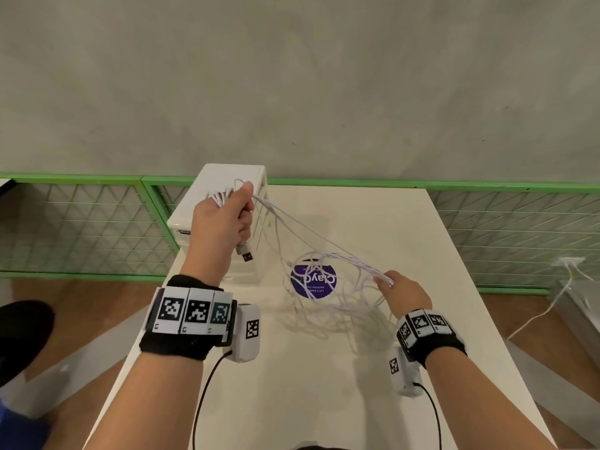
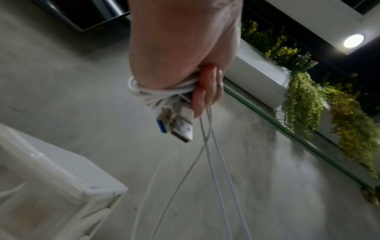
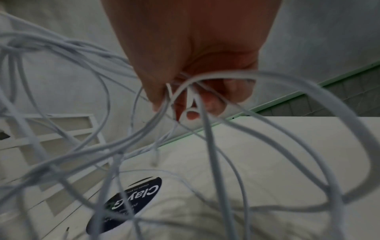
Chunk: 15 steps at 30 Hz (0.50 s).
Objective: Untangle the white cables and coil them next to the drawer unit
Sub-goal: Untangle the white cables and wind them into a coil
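My left hand (image 1: 227, 216) is raised in front of the white drawer unit (image 1: 227, 180) and grips a bundle of white cables (image 2: 156, 95) wound round it. USB plugs (image 2: 180, 125) stick out below the fist (image 1: 246, 254). Several strands (image 1: 292, 228) run down and right to my right hand (image 1: 402, 290), which pinches a tangle of white cables (image 3: 185, 97) between thumb and fingertips. Loose loops (image 1: 334, 287) hang from it just above the white table (image 1: 406, 228).
A round purple sticker (image 1: 313, 282) lies on the table under the loops. Green-framed mesh fencing (image 1: 81, 222) runs behind the table, against a grey wall. Another white cable (image 1: 552, 303) trails on the floor at right. A dark shoe (image 1: 22, 336) shows at left.
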Available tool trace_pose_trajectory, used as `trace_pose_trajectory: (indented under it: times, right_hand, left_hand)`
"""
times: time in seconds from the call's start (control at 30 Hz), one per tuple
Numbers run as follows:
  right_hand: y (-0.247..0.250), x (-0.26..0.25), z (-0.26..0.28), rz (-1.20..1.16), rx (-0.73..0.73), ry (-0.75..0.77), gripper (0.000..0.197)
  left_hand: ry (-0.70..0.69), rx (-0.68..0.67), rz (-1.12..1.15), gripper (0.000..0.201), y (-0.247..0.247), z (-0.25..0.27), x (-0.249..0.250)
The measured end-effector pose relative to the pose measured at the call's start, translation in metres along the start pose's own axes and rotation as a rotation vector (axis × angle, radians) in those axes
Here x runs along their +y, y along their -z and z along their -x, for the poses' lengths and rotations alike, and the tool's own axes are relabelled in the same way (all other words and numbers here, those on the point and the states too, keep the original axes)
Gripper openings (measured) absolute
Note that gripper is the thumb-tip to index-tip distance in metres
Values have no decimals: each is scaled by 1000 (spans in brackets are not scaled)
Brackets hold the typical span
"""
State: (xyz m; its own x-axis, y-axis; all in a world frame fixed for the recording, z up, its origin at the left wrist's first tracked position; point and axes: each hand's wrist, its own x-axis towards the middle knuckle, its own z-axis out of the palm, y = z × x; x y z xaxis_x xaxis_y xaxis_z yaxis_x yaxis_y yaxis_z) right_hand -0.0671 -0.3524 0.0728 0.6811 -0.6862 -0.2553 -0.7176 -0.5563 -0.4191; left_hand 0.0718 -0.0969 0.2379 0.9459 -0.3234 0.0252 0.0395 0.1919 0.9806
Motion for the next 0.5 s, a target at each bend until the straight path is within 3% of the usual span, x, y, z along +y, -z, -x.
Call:
trace_pose_trajectory:
  times: [0.1, 0.17, 0.27, 0.37, 0.43, 0.5]
  right_hand:
    - [2, 6, -2, -29, 14, 16, 57]
    - [8, -5, 3, -294, 92, 194, 69]
    - [15, -38, 20, -542, 348, 566, 30]
    - [8, -70, 35, -615, 418, 751, 3]
    - [-5, -77, 35, -551, 399, 809, 14]
    - [-14, -77, 29, -442, 325, 767, 21]
  left_hand:
    - [27, -60, -7, 33, -11, 7, -6]
    - [48, -124, -43, 35, -21, 12, -11]
    - [90, -208, -44, 36, -36, 18, -16]
    - [119, -295, -27, 37, -48, 23, -14]
    - [117, -364, -19, 37, -52, 27, -11]
    - [109, -399, -42, 37, -53, 29, -11]
